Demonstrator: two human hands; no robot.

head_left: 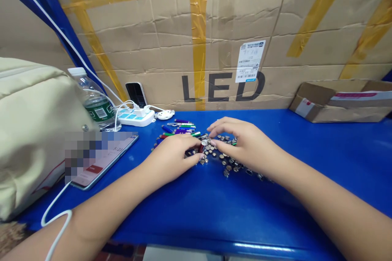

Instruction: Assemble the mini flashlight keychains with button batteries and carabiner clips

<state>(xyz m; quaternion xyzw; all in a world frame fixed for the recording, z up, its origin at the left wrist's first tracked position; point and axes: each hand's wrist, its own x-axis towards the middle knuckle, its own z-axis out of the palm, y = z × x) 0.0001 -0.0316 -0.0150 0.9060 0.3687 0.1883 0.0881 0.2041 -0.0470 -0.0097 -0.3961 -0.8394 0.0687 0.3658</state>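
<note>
My left hand is closed around a short dark red metal tube with a silvery end, pinched between thumb and fingers. My right hand is just to its right, thumb and forefinger curled close together near the tube's end. Whatever lies between those fingertips is too small to make out. Under and around both hands spreads a pile of small round silvery pieces like button cells. Behind my left hand lie several slim pen-like tubes in blue, green, purple and red, partly hidden by the hand.
A phone lies on the blue table at left, beside a beige bag. Behind stand a water bottle, a power strip with white cables and another phone. An open cardboard box sits back right.
</note>
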